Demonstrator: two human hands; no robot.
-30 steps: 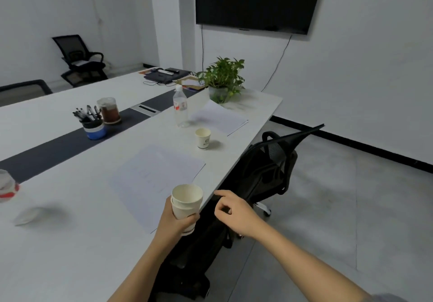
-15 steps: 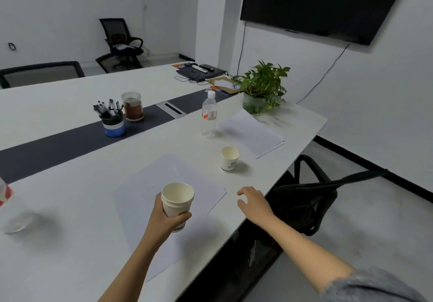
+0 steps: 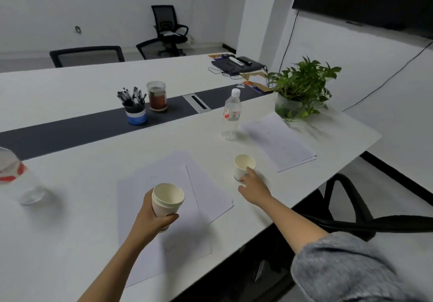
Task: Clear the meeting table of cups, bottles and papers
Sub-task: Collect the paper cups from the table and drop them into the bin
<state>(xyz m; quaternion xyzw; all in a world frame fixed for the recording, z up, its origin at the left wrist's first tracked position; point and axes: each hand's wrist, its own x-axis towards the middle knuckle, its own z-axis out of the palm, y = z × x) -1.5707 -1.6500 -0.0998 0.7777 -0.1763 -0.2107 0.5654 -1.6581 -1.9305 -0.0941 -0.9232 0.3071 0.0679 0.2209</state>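
My left hand point(image 3: 150, 217) grips a short stack of nested white paper cups point(image 3: 167, 199) above loose sheets of paper point(image 3: 164, 175) on the white meeting table point(image 3: 70, 231). A single paper cup point(image 3: 242, 163) stands upright farther right. My right hand point(image 3: 255, 187) reaches it with fingers stretched out, fingertips touching its near side. A clear plastic bottle point(image 3: 232, 116) with a red label stands behind it, beside another sheaf of paper point(image 3: 278, 140). At the left edge a second bottle point(image 3: 16, 177) is partly cut off.
A potted plant point(image 3: 302, 88) sits at the table's far right corner. A pen holder point(image 3: 136, 112) and a jar point(image 3: 157, 95) stand on the dark centre strip. A black office chair point(image 3: 346, 208) is tucked under the near edge on the right. Dark items and cables point(image 3: 236, 65) lie at the far end.
My right hand moved forward over the table edge to the single paper cup and now touches it. My left hand keeps holding the cup stack. The view swung left and closer.
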